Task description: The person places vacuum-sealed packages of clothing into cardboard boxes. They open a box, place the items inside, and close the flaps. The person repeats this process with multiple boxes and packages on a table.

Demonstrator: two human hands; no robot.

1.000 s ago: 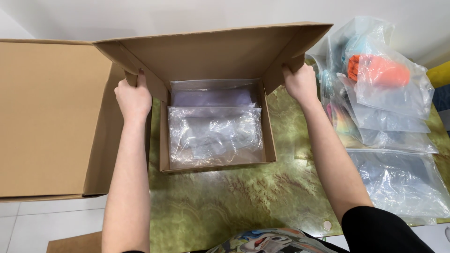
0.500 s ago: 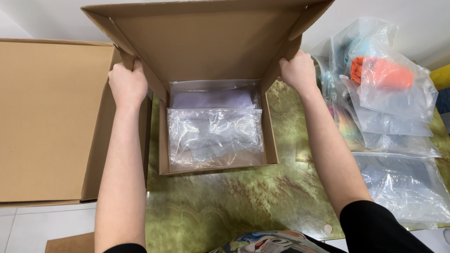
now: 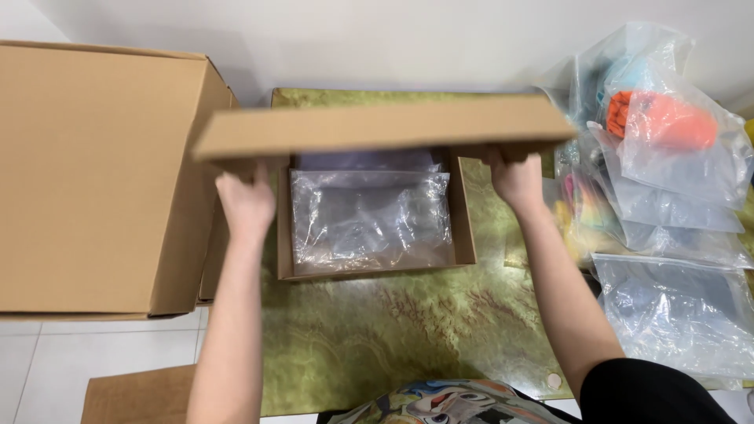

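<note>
Green marbled table (image 3: 408, 345) against a plain white wall (image 3: 377, 39).
White floor tiles (image 3: 47, 361) show at lower left; the light seems soft and even.

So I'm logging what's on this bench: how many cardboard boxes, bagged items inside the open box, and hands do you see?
Cardboard boxes: 2, the open box with its lid and the big box.
Clear bag in the open box: 1.
Hands: 2, left hand and right hand, both holding the lid.
Total: 5.
</note>
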